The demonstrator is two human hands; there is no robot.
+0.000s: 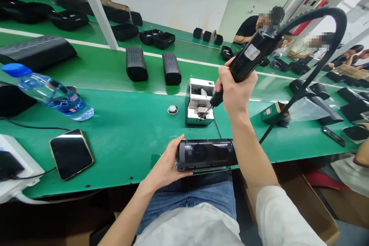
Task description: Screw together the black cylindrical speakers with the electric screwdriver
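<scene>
My left hand (167, 165) cupped the left end of the speaker (210, 153) at the worktop's (123, 123) near edge, its long axis running roughly along that edge. My right hand (236, 86) was wrapped round the driver (253, 54), its bit (208, 110) slanting down to the feeder (190, 112), which stood beyond the speaker, nearer the worktop's far edge. My right forearm (252, 146) hid the speaker's right end; I couldn't tell whether the bit's tip touched the feeder.

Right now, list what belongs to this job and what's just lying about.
Likely the job's:
black electric screwdriver, in the right hand
black casing, in the left hand
white machine, at the screwdriver's tip

Probably lying about:
water bottle
phone near it
</scene>
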